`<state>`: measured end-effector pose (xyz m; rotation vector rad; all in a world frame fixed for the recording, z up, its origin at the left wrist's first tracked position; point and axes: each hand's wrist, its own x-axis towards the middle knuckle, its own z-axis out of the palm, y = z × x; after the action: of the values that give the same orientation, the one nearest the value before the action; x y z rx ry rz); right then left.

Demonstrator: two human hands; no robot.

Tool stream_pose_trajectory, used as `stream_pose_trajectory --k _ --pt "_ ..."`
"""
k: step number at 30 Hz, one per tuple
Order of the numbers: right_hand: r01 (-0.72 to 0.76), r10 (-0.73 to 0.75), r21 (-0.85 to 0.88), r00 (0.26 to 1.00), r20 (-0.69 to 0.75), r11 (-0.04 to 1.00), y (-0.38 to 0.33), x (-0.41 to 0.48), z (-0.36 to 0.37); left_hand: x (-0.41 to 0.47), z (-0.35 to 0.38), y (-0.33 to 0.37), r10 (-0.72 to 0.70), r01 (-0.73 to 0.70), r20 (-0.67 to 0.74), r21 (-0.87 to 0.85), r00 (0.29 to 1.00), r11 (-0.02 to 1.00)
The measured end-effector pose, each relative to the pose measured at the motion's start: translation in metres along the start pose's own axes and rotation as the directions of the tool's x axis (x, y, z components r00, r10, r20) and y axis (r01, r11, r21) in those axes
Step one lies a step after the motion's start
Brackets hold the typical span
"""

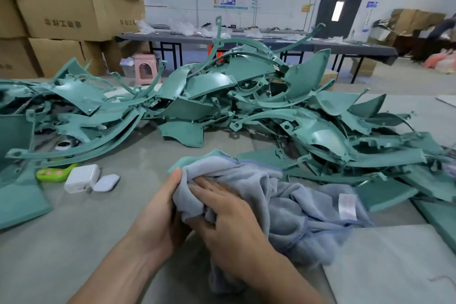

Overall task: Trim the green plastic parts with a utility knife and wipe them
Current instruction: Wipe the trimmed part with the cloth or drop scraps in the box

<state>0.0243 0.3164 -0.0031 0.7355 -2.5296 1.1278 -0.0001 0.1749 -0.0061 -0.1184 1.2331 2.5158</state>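
A grey-blue cloth point(296, 207) lies bunched on the table in front of me, covering most of a green plastic part point(195, 158) whose far edge peeks out above it. My left hand point(158, 215) grips the part's left end, thumb on top through the cloth. My right hand point(229, 217) holds a fold of cloth against the part. A big heap of green plastic parts point(246, 96) fills the table behind. No utility knife is visible.
A white charger point(82, 177), a white earbud case point(106, 182) and a green toy-like object point(53, 173) sit left of my hands. Flat green panels point(17, 197) lie at the left and right edges. Cardboard boxes point(64, 10), a pink stool point(146, 69) and long tables point(271, 42) stand behind.
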Motion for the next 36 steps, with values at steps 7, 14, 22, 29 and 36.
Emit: stream_pose_trajectory --k 7,14,22,29,36 --pt "-0.182 0.137 -0.192 0.965 -0.225 0.964 0.002 0.022 0.000 0.002 0.009 -0.010 0.048 -0.047 -0.052 0.035 0.997 0.998" --pt "-0.194 0.134 -0.354 0.973 -0.189 0.915 0.014 0.024 -0.013 0.005 0.008 -0.008 0.092 -0.088 -0.034 0.123 0.995 0.988" --pt "-0.073 0.060 -0.222 0.996 -0.064 0.972 0.003 0.010 -0.002 0.009 -0.002 -0.007 0.164 -0.137 -0.116 0.210 0.980 0.968" --pt "-0.172 0.167 -0.094 0.984 -0.057 0.981 -0.004 -0.002 -0.001 0.002 0.006 -0.008 0.174 -0.152 -0.227 0.113 0.958 0.982" --pt "-0.279 0.250 -0.336 0.960 -0.127 0.900 0.014 0.006 -0.011 -0.002 0.015 0.003 0.204 -0.218 -0.231 -0.039 0.951 0.975"
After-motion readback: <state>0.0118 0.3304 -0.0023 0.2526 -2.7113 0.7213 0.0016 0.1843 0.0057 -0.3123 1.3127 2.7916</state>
